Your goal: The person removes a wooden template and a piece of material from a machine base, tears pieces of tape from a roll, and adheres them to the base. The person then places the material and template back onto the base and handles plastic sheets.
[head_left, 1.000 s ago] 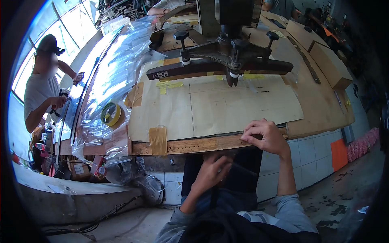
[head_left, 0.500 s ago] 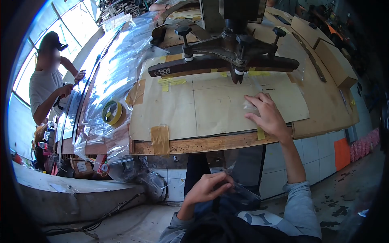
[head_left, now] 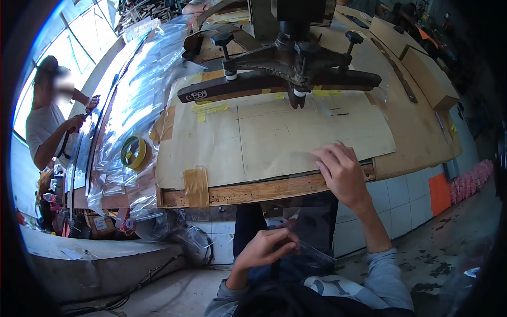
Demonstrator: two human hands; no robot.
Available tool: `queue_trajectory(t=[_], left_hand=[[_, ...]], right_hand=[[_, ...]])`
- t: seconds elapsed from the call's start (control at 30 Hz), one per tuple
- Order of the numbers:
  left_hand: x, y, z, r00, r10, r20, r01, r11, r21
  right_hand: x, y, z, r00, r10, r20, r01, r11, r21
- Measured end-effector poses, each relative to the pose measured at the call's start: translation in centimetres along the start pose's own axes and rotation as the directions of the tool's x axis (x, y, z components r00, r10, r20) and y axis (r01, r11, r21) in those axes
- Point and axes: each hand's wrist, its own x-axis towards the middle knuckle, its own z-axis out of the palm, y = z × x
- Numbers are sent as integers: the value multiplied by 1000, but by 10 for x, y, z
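My right hand (head_left: 342, 174) is over the front edge of the paper-covered board (head_left: 211, 153), its fingers bent together. A faint clear film (head_left: 303, 157) shows at its fingertips, blurred. Low in front of my body, my left hand (head_left: 266, 248) is curled closed round clear plastic film (head_left: 314, 250) that trails off to its right. Pencil lines and short dark marks are on the paper. Above the board's far part hangs a black metal press head (head_left: 298, 74) with a long dark bar (head_left: 243, 87) and screw knobs.
Brown tape (head_left: 196, 187) covers part of the wooden front edge. A tape roll (head_left: 133, 152) sits on clear plastic sheeting (head_left: 137, 100) at left. Another person (head_left: 50, 116) works there with both hands. Cardboard boxes (head_left: 430, 76) stand at the right.
My right hand has come back towards the board's front edge, away from the paper's middle. My left hand stays low with the clear film. The whole view has shifted slightly.
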Motion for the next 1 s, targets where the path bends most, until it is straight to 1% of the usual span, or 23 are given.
queue_trajectory(t=[0.07,0.13,0.2,0.3,0.4,0.5,0.7,0.8,1.0], left_hand=[[0,-3,0,998,55,11,-56,998,27],[-1,-3,0,997,81,6,-81,996,43],[-1,2,-1,997,77,-15,-76,996,50],[-5,7,-9,990,127,-56,-116,981,157],[-8,13,-19,970,214,-119,-186,960,207],[-8,20,-28,943,294,-155,-256,939,228],[-10,27,-39,901,376,-214,-323,914,244],[-13,25,-42,896,379,-230,-328,916,229],[-18,22,-43,884,406,-232,-368,911,188]], right_hand=[[5,-2,1,995,61,-79,-57,997,55],[11,11,1,972,216,94,-233,944,232],[24,24,-6,896,316,310,-420,831,365],[52,41,-18,857,278,435,-498,664,558],[81,30,-54,883,169,438,-453,556,697],[103,12,-81,929,81,361,-328,628,705],[122,-10,-106,960,-42,278,-177,678,714],[127,-16,-114,947,-52,317,-192,701,687],[130,-21,-115,950,-78,303,-153,728,668]])
